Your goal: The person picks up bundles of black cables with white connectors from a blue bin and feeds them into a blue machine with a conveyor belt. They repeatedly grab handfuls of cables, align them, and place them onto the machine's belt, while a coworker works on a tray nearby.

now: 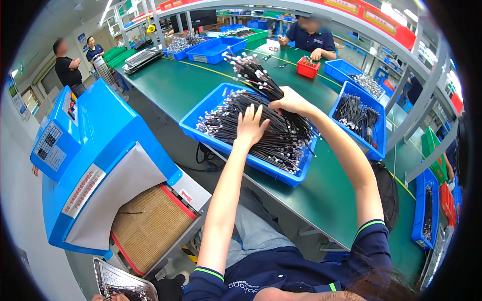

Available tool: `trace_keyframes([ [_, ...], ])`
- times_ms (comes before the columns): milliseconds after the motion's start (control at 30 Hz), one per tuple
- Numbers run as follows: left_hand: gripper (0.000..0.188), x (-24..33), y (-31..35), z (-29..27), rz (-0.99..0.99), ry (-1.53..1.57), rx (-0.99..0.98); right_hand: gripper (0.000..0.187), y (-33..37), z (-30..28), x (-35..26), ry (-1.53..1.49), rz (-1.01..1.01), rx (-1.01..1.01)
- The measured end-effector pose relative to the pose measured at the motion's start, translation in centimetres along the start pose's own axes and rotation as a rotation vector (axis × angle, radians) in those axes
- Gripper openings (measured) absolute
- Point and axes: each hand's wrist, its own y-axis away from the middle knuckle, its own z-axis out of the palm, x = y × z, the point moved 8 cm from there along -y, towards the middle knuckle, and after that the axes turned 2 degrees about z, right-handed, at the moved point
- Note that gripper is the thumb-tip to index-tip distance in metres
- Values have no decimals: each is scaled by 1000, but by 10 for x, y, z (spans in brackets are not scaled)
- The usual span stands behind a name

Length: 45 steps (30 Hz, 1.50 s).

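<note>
black cable bundle (258,78) up over the blue bin (276,172), clamped in the right hand (293,102), strands could spill if that grip slackens, while the left hand (252,128), fingers apart, rests on the cable pile (226,118)!

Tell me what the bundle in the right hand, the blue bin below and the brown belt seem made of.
Bundle: likely plastic-sheathed wire, satin black, judging by the slim, even strands.
Bin: probably moulded plastic with a slight sheen, going by its even blue colour and rounded corners.
Belt: perhaps coated woven mesh, dull, since a fine grid shows.
</note>
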Motion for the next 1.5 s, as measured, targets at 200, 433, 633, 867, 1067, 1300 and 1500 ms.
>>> trace_keyframes([
  [200, 58, -20, -7, 21, -84, -70, -166, 22, 12, -38, -32, 7, -126, 234],
  [433, 56, -16, -8, 22, -112, -90, -209, 15, 47, -127, -68, -269, -456, 623],
  [633, 56, -20, -5, 25, -128, -62, -210, 9, 64, -120, -55, -274, -439, 701],
  [867, 27, 20, 8, -58, -1, 695, 564, 11, 67, -104, -50, -506, -419, 630],
  [1067, 46, 62, 1, 25, 141, 588, -136, 9, 59, -73, -99, -604, -508, 548],
  [1300, 38, 38, -1, 13, 59, 943, 55, 10, 98, -110, -142, -695, -715, 646],
  [1500, 57, 80, 59, -67, -207, 2555, 26, 16, 107, -63, -129, -864, -588, 526],
])
